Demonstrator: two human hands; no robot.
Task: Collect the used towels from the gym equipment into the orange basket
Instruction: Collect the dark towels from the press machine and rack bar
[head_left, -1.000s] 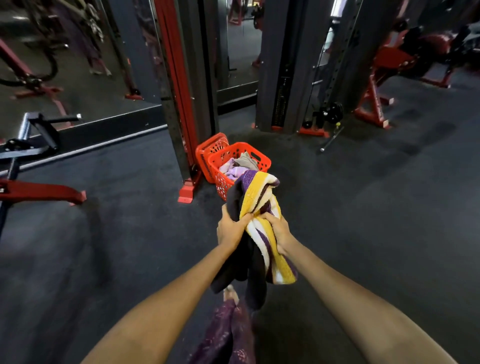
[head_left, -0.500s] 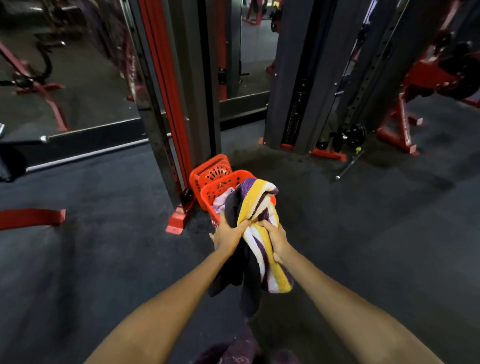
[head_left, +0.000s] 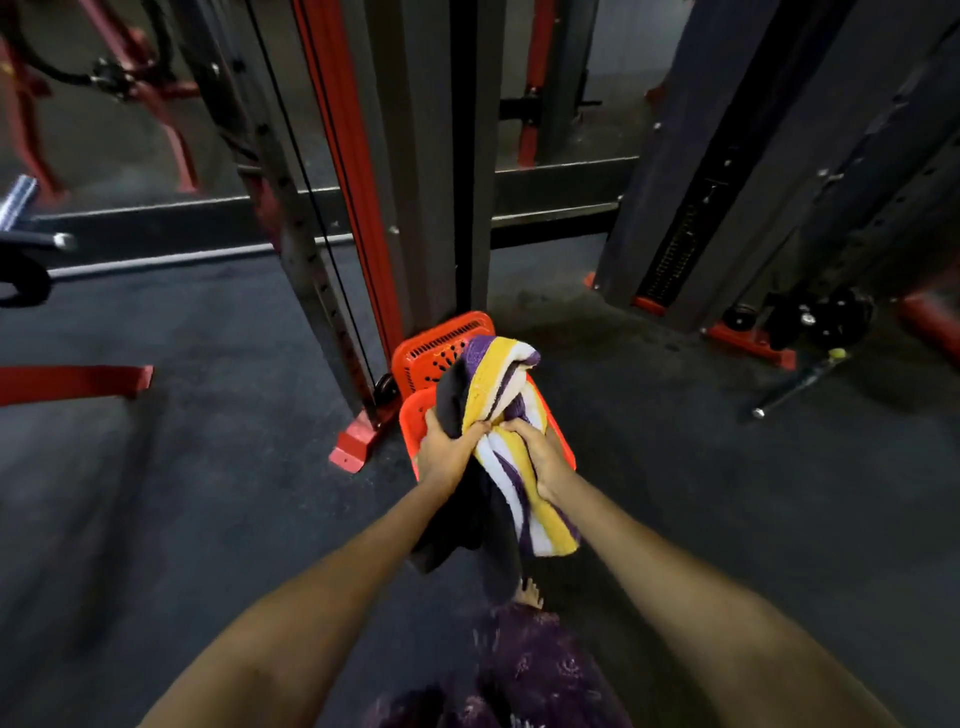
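Dark rubber gym floor fills the view from edge to edge. Nearest the camera, a purple patterned garment covers the legs, and one bare foot pokes out ahead of it onto the floor. Both forearms reach forward, close together. The left hand has its fingers curled tight into a dark towel, which hangs down in a long fold below the wrist. Right beside it, almost knuckle to knuckle, the right hand clamps its fingers on a striped towel of purple, yellow and white; the two cloths are bunched together into one bundle that rises above the hands and droops below them. That bundle sits directly over the orange basket, hiding most of its opening, so only the left rim and a sliver of the right edge show; what lies inside cannot be told. The basket stands on the floor. Just behind it, touching or nearly so, a second orange basket piece with vent slots leans against the base of a cable machine post, grey with a red strip. Further right, a weight stack column stands, with black plates and a bar on the floor beyond. Far left, red frame legs are in view.
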